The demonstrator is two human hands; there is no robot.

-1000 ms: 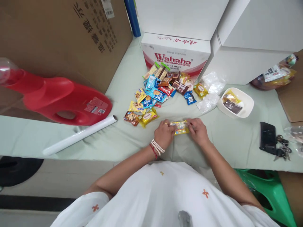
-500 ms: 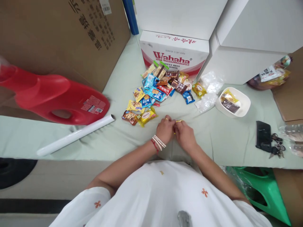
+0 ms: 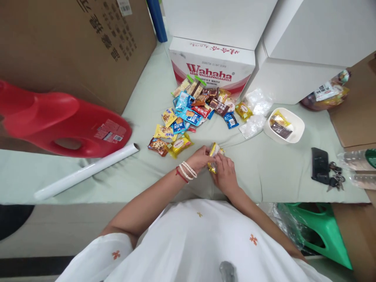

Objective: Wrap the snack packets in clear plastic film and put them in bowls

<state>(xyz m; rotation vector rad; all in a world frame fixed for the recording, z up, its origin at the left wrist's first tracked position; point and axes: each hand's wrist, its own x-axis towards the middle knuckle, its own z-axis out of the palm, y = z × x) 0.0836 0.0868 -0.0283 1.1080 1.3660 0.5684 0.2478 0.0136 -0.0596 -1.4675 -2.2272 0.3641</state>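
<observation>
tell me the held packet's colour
The packet is yellow with whitish areas; it shows in the head view.

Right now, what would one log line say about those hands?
left hand: holding yellow packet; right hand: holding same packet; snack pile: beyond hands; white bowl: right of pile

The left hand [image 3: 202,157] and right hand [image 3: 226,171] sit close together, fingers [image 3: 221,160] bent, arms [image 3: 147,199] angled inward.
</observation>
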